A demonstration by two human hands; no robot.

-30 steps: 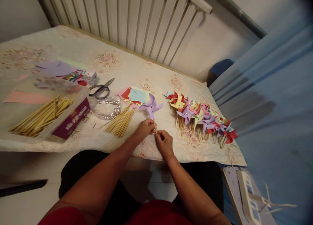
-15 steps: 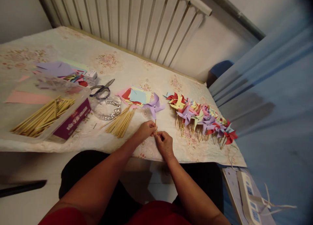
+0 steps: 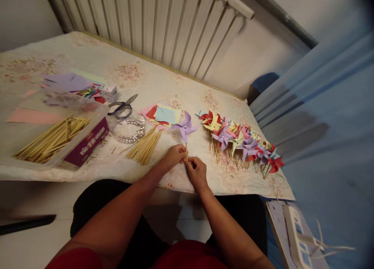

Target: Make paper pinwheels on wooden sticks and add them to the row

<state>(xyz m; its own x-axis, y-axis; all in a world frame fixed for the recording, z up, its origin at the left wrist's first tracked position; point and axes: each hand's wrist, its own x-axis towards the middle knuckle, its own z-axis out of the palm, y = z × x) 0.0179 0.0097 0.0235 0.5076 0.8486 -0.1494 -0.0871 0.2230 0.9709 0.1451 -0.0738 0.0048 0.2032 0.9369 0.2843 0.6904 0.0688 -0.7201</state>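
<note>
Steadied from Below

On the table point(image 3: 96, 62), clustered pinwheels point(image 3: 248, 147) stand right, apparently kept aside. Near the middle, the left hand point(image 3: 176, 154) and right hand point(image 3: 197, 171) pinch the purple pinwheel point(image 3: 184, 128) by its stick point(image 3: 186, 146), likely so nothing crumples.

Two hands point(image 3: 177, 154) point(image 3: 197, 171) at the centre of the frame; one lilac pinwheel point(image 3: 185, 127) just above them. Right of centre, one cluster of pinwheels point(image 3: 248, 146), more than ten, overlapping too much for an exact count. Left of centre, one pair of scissors point(image 3: 124, 108), one round clear dish point(image 3: 117, 135) and one fanned bundle of sticks point(image 3: 145, 147), too tightly packed to number. Far left, one clear bin point(image 3: 97, 115) with many more sticks. Two piles of coloured paper: one near centre point(image 3: 165, 115), one upper left point(image 3: 66, 82). Lower right, one power strip point(image 3: 296, 236).
</note>
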